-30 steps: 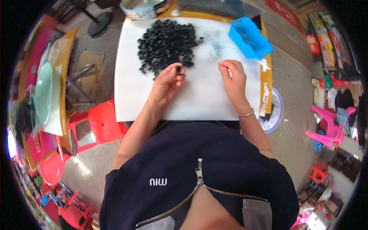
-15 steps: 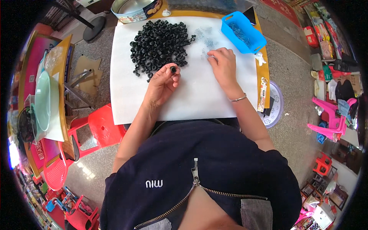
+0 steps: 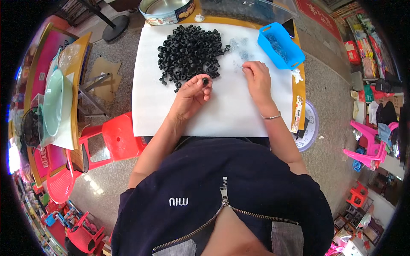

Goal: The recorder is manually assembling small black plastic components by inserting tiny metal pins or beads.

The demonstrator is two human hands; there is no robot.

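My left hand (image 3: pixel 193 91) pinches one small black ring (image 3: pixel 206 80) between thumb and fingertips, just below a heap of several black rings (image 3: pixel 190 52) on the white sheet (image 3: pixel 222 111). My right hand (image 3: pixel 257 77) rests fingers-down on the sheet beside a scatter of tiny clear pieces (image 3: pixel 239 53); whether it pinches one is too small to tell. A blue plastic basket (image 3: pixel 280 45) sits at the sheet's far right corner, past my right hand.
A round metal tin (image 3: pixel 167 10) stands at the table's far edge. A red plastic stool (image 3: pixel 121 137) is at my left, with more red chairs behind. To the left is a second table with a pale green plate (image 3: pixel 52 102). A round tray (image 3: pixel 310 128) lies right of the table.
My left hand has lifted a black ring from near the heap and turned it up. My right hand has moved up and left toward the clear pieces.
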